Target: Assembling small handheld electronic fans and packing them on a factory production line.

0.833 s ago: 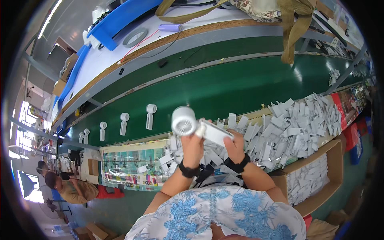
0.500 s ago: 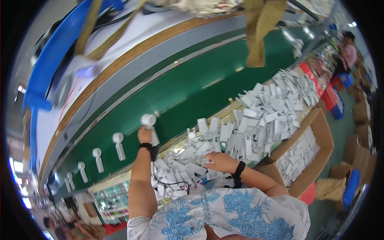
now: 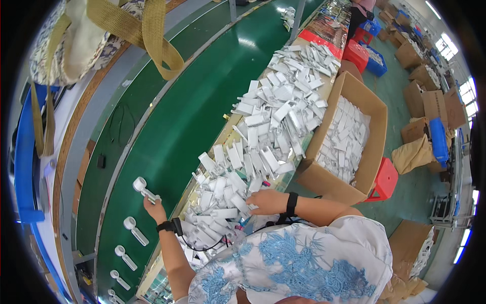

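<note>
My left hand (image 3: 154, 209) reaches over the green conveyor belt (image 3: 167, 152). Its fingers close on the handle end of a white plastic piece with a round head (image 3: 140, 184), much like a small handheld fan. Several similar round-headed pieces (image 3: 135, 232) lie in a row along the belt nearer to me. My right hand (image 3: 267, 201) is at the edge of a heap of white plastic shells (image 3: 273, 111), fingers bent together against the pieces; what they grip, if anything, is hidden. Each wrist wears a black band, and a dark cable runs from the left one.
Right of the heap stands an open cardboard box (image 3: 377, 137) with more white parts. A red stool (image 3: 385, 177) and blue crate (image 3: 375, 63) stand beyond. Tan straps (image 3: 157, 45) hang at upper left. A person (image 3: 362, 12) is at the far end.
The view has swung to the right. My left hand has drawn nearer with the round-headed piece, now at its handle end. My right hand's spread fingers have come together at the heap.
</note>
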Tool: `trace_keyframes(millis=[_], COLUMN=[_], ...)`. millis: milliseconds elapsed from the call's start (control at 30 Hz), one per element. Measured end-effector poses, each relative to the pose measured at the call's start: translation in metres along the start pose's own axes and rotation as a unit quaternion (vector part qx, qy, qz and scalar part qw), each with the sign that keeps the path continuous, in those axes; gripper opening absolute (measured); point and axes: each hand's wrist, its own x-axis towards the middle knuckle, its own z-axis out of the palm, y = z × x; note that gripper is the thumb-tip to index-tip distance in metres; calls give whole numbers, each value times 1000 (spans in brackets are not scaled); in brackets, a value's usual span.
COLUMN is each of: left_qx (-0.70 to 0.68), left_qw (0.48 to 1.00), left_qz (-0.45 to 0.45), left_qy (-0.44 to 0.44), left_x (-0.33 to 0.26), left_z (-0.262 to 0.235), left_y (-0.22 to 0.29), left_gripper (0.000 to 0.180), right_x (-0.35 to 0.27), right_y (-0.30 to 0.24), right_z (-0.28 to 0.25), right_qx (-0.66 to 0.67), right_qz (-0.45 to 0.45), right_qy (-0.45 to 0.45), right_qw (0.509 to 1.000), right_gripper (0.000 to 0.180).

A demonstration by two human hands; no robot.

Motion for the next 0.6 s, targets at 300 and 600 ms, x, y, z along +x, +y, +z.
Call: trace_keyframes(millis=[300,600], left_qx=[-204,-161], left_qw=[886,754], left_qz=[64,42], left_qy=[-412,-636], left_x=[-150,-278], left_z=[1,77], left_y=[148,242], left_gripper=[42,40], right_x=[-132,-337], right_y=[7,199], right_z=[-7,-30], right_qx=[209,540], right_qz=[74,257], right_qy=[74,607], right_qw=[972,523], right_gripper=[36,25])
